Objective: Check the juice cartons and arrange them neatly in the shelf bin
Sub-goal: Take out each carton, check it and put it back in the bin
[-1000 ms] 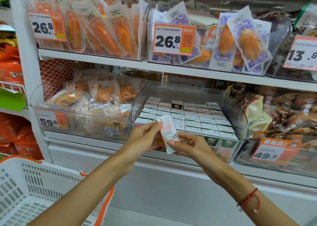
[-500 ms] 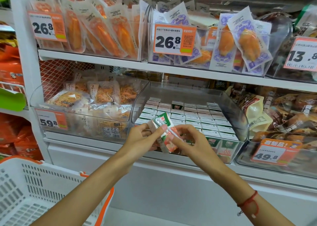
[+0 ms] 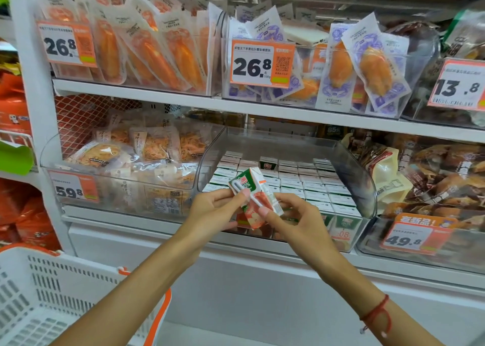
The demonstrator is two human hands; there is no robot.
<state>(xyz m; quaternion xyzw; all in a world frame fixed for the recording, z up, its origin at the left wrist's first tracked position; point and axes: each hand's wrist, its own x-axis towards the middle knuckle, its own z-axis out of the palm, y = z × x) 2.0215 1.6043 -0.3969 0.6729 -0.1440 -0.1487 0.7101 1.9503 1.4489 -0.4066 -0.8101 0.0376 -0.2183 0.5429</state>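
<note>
- A small juice carton [image 3: 256, 197] is held up in front of the clear shelf bin [image 3: 363, 185], tilted, its green top toward the upper left and its apple-printed lower part toward the lower right.
- The left hand [image 3: 212, 214] holds the carton's upper end — fingers [image 3: 245, 194] curled round it, thumb on the printed face beside a wrapped straw that runs along that face.
- The right hand [image 3: 294, 222] pinches the lower end, thumb on the front and fingers behind.
- Inside the bin, many like cartons [image 3: 299, 185] stand upright in tight rows; one dark-topped carton [image 3: 268, 162] at the back stands higher than the rest.
- A white basket [image 3: 52, 298] with an orange rim sits at lower left.
- Handling, as a judgement: the carton looks light and fairly stiff, yet its card walls would dent under a hard squeeze — best held by the two narrow ends or edges, keeping off the straw, then lowered upright into a gap in the rows.
</note>
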